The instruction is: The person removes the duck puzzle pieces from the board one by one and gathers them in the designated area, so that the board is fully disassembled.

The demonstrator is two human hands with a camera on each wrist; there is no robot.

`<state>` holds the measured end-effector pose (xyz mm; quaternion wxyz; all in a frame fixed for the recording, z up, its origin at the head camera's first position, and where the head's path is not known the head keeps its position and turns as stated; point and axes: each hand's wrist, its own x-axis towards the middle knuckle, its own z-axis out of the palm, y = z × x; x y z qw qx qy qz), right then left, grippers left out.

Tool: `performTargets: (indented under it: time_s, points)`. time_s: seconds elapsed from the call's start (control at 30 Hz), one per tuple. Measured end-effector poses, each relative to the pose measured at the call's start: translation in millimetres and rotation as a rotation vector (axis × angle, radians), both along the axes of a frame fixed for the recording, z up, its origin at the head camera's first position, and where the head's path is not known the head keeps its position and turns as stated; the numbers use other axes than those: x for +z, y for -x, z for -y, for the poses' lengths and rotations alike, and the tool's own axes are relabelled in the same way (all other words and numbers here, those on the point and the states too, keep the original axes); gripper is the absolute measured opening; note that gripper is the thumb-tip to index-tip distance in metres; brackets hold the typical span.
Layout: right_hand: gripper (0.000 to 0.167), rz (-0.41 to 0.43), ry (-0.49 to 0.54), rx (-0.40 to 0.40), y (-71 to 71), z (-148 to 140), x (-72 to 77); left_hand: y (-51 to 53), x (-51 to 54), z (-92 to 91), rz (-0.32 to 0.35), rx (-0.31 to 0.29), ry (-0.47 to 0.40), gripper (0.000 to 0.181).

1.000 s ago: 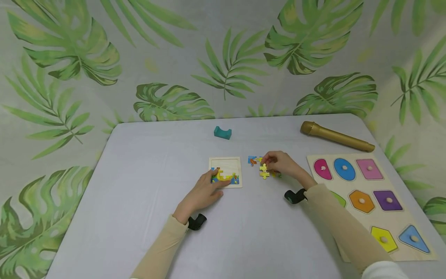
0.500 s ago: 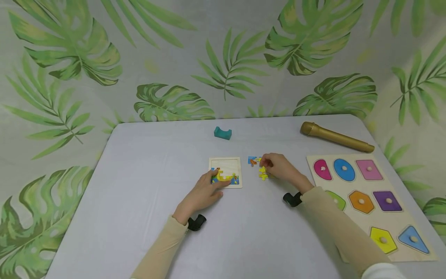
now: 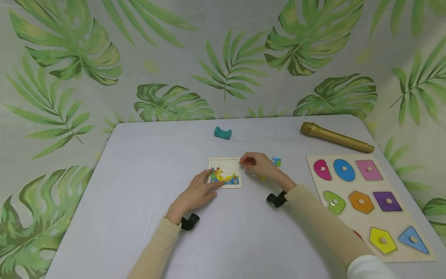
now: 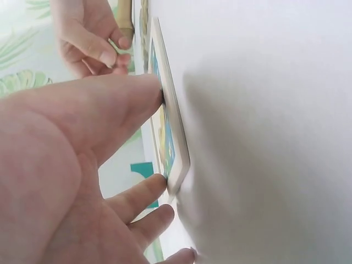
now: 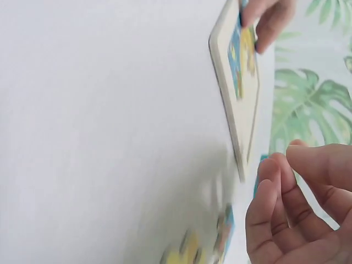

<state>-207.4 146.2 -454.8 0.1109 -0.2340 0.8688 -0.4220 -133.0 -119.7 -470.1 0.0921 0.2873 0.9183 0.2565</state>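
A small square wooden puzzle tray (image 3: 226,160) lies mid-table, its lower part filled with yellow and blue picture pieces (image 3: 226,180). My left hand (image 3: 196,192) rests at its lower left, thumb and a fingertip touching it, fingers fairly straight. My right hand (image 3: 259,164) is just right of the tray, above the table. Its thumb and fingertips come together in a pinch on what appears to be a puzzle piece, almost wholly hidden by the fingers. Loose puzzle pieces (image 3: 276,161) lie beneath and behind that hand; the right wrist view has yellow ones (image 5: 187,250), blurred.
A teal notched block (image 3: 223,133) sits behind the tray. At the back right lies a gold microphone-shaped object (image 3: 336,136). A wooden board with colourful knobbed shapes (image 3: 369,217) covers the table's right side, partly under the right forearm.
My right hand has moved left from the loose pieces to the tray's right edge, uncovering a blue piece behind it. My left hand has slid slightly left and down.
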Motion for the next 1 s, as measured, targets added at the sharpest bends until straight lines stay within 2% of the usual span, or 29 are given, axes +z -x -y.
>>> performTargets:
  time_s: [0.13,0.33,0.47,0.73,1.0]
  points:
    - [0.017,0.035,0.014,0.027,1.7,22,-4.3,-0.7,1.2,3.1,0.023,0.02,0.001,0.038]
    - [0.022,0.04,0.006,0.073,2.6,50,-12.1,-2.2,0.6,6.0,0.012,0.012,0.0,0.038]
    - [0.024,0.047,0.018,0.079,1.1,62,-11.2,-2.2,0.8,6.6,0.012,0.006,0.004,0.038]
    - [0.023,0.076,0.016,0.069,-1.8,71,-8.8,0.1,4.5,6.0,0.047,0.012,0.028,0.038]
    - [0.026,0.077,0.084,0.046,0.2,73,-8.2,2.7,7.7,5.7,0.072,0.019,0.047,0.037]
